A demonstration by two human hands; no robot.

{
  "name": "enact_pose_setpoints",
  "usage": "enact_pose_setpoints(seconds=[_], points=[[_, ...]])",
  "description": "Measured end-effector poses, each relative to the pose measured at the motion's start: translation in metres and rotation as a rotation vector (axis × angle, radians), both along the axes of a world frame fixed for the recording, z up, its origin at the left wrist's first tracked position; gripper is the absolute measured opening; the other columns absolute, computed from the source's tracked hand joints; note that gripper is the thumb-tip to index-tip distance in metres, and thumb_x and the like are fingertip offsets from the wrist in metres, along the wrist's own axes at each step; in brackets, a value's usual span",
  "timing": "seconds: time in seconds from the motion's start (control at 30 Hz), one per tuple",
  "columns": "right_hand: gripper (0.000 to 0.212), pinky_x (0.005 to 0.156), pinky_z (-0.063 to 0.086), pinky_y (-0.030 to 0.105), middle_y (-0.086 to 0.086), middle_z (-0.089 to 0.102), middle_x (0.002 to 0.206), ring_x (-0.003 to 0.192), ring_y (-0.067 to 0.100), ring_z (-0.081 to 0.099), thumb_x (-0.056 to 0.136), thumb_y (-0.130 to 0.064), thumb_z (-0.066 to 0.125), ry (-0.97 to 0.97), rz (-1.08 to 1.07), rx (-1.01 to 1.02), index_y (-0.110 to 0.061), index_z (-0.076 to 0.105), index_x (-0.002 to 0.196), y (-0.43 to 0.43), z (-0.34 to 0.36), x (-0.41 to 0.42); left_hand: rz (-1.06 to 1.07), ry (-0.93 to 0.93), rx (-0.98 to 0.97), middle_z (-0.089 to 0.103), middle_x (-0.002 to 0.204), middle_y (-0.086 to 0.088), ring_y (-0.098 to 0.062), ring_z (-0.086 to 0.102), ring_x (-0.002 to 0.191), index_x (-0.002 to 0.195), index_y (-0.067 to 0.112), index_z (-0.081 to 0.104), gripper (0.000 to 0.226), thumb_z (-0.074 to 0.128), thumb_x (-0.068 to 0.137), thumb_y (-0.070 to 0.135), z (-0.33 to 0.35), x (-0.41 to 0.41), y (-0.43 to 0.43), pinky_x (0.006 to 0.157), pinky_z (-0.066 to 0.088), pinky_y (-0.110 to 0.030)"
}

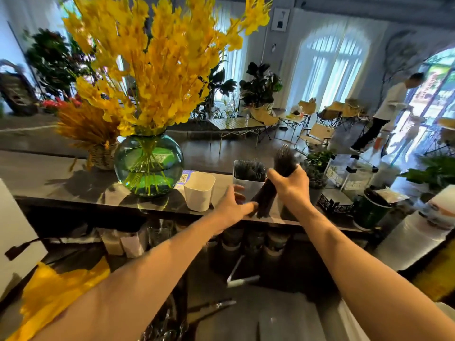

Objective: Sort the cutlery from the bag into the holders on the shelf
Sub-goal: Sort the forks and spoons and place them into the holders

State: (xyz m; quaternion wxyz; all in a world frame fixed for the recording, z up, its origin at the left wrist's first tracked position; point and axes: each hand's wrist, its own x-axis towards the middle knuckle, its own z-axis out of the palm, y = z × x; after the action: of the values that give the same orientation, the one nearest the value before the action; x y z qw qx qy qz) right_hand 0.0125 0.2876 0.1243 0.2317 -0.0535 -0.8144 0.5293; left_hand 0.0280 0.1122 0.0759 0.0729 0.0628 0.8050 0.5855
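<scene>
black plastic cutlery bundle, tilted, is clamped mid-length in the right hand, fingers wrapped tight round it; top end sticks up above the grip, blurred. left hand pinches the bundle's lower end w/ thumb & fingertips, just below-left of the right grip. right behind the grip stands a white holder already full of black cutlery; an empty white holder sits left of the left hand, both on the dark shelf. green glass vase farther left.
</scene>
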Motion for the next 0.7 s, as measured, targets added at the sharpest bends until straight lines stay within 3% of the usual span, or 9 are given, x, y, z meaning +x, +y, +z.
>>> enact_pose_setpoints(seconds=[0.1, 0.23, 0.3, 0.37, 0.5, 0.6, 0.7], points=[[0.03, 0.057, 0.053, 0.018, 0.002, 0.069, 0.082, 0.071, 0.011, 0.067, 0.08, -0.034, 0.077, 0.051, -0.049, -0.034, -0.011, 0.067, 0.096, -0.005, 0.016, -0.025, 0.139, 0.037, 0.014, 0.061, 0.119, -0.002, -0.017, 0.057, 0.109, 0.123, 0.026, 0.051, 0.031, 0.056, 0.097, 0.009, 0.012, -0.027, -0.009, 0.079, 0.051, -0.027], [0.033, 0.068, 0.063, 0.034, 0.009, 0.072, 0.085, 0.077, 0.022, 0.071, 0.078, -0.037, 0.076, 0.125, -0.027, -0.112, -0.009, 0.067, 0.093, -0.023, 0.031, -0.057, 0.23, 0.081, 0.02, 0.062, 0.12, 0.0, -0.018, 0.057, 0.115, 0.125, 0.019, 0.057, 0.038, 0.045, 0.097, -0.003, 0.025, -0.055, -0.017, 0.096, 0.047, -0.031], [0.04, 0.068, 0.063, 0.037, 0.007, 0.073, 0.085, 0.08, 0.022, 0.073, 0.075, -0.042, 0.075, 0.127, -0.015, -0.14, -0.01, 0.067, 0.098, -0.034, 0.032, -0.074, 0.241, 0.103, 0.01, 0.062, 0.122, 0.001, -0.017, 0.056, 0.115, 0.126, 0.018, 0.057, 0.042, 0.042, 0.095, -0.006, 0.028, -0.068, -0.018, 0.097, 0.045, -0.03], [0.041, 0.063, 0.06, 0.029, 0.001, 0.072, 0.084, 0.076, 0.014, 0.071, 0.076, -0.041, 0.075, 0.135, -0.033, -0.139, -0.013, 0.065, 0.104, -0.041, 0.032, -0.085, 0.213, 0.122, 0.01, 0.061, 0.124, 0.001, -0.016, 0.055, 0.115, 0.13, 0.018, 0.056, 0.043, 0.042, 0.095, -0.005, 0.028, -0.076, -0.017, 0.097, 0.044, -0.03], [0.034, 0.056, 0.046, 0.009, -0.006, 0.066, 0.086, 0.072, 0.0, 0.061, 0.083, -0.031, 0.076, 0.174, -0.048, -0.116, -0.014, 0.059, 0.107, -0.04, 0.028, -0.103, 0.155, 0.157, 0.01, 0.06, 0.126, 0.003, -0.014, 0.055, 0.114, 0.137, 0.019, 0.051, 0.042, 0.051, 0.099, 0.001, 0.024, -0.097, -0.011, 0.083, 0.042, -0.02], [0.037, 0.058, 0.046, 0.008, -0.009, 0.067, 0.088, 0.073, -0.004, 0.062, 0.081, -0.036, 0.076, 0.2, -0.086, -0.09, -0.015, 0.061, 0.106, -0.035, 0.026, -0.112, 0.145, 0.139, 0.027, 0.06, 0.125, 0.002, -0.014, 0.056, 0.115, 0.137, 0.019, 0.051, 0.046, 0.049, 0.096, -0.003, 0.018, -0.107, -0.007, 0.075, 0.042, -0.013], [0.036, 0.058, 0.046, 0.009, -0.011, 0.064, 0.084, 0.069, -0.008, 0.06, 0.081, -0.034, 0.077, 0.213, -0.074, 0.001, -0.014, 0.059, 0.105, -0.032, 0.023, -0.118, 0.141, 0.169, 0.009, 0.058, 0.128, 0.0, -0.016, 0.055, 0.119, 0.133, 0.019, 0.054, 0.043, 0.05, 0.095, -0.002, 0.01, -0.113, -0.004, 0.088, 0.046, -0.019]])
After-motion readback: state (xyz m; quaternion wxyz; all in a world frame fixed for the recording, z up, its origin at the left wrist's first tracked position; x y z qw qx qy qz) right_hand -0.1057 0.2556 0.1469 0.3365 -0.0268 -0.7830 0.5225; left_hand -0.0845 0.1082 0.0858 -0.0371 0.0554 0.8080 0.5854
